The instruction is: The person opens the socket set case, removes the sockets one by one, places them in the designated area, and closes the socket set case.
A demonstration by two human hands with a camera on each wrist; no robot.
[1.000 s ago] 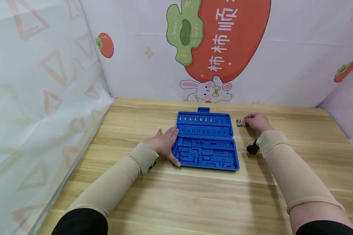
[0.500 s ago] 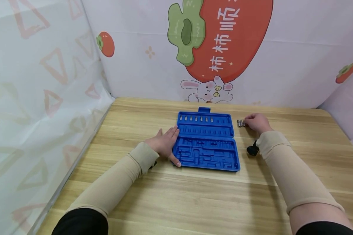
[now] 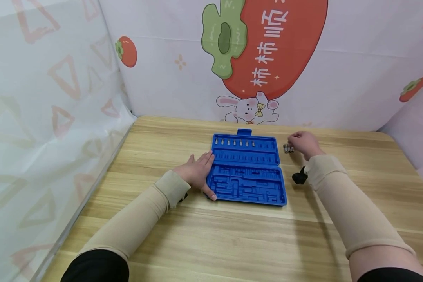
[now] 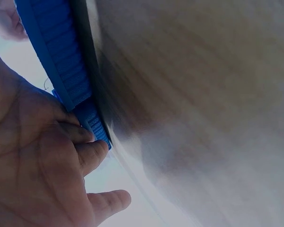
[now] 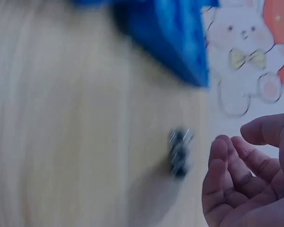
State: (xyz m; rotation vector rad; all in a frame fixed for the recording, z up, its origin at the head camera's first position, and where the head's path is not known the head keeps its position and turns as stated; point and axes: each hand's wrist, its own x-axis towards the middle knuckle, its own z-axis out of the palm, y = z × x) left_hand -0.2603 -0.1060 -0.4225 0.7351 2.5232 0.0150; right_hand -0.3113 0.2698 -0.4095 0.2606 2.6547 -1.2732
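A blue plastic tool case (image 3: 246, 184) lies unfolded on the wooden table, with several small metal sockets (image 3: 234, 142) standing in a row in its far half. My left hand (image 3: 195, 171), fingers spread, rests against the case's left edge; the left wrist view shows its fingertips touching the blue side wall (image 4: 61, 52). To the right of the case, three small metal sockets (image 3: 288, 149) lie side by side on the table. Just above and beside them is my right hand (image 3: 306, 144). In the right wrist view its thumb (image 5: 262, 130) and fingers are loosely bent, with nothing visible between them.
The near half of the case has moulded recesses. A wooden table (image 3: 211, 239) extends around it, and a printed cloth (image 3: 162, 78) hangs behind its far edge. Another cloth (image 3: 56, 117) covers the left side. A black wrist device (image 3: 299, 177) sits under my right wrist.
My right hand has let go of the rightmost loose socket and lifted slightly up and away, so all three loose sockets show. The left hand and case have stayed put.
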